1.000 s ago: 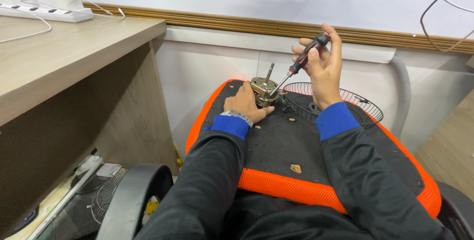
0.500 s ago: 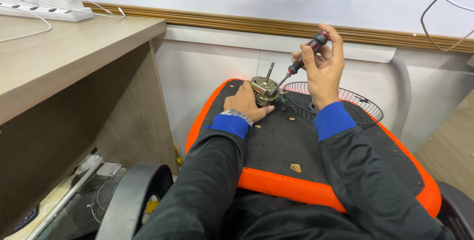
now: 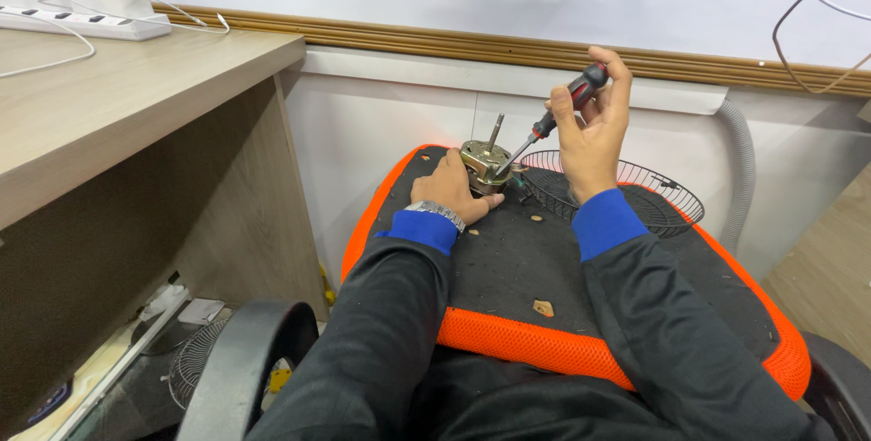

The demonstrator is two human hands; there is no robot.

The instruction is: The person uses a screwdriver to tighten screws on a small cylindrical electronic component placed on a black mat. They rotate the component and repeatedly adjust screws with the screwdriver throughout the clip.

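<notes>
Your left hand sits just above the centre of the frame, fingers curled around a small brass-coloured motor and clamping it against the black top of an orange-rimmed seat cushion. The motor's shaft points up and slightly right. Your right hand, up and to the right of the motor, pinches the red-and-black handle of a screwdriver between thumb and fingers; its shaft slants down-left and the tip meets the motor's top. A wire fan guard lies behind your right wrist. A wooden desk fills the upper left, carrying a white power strip.
</notes>
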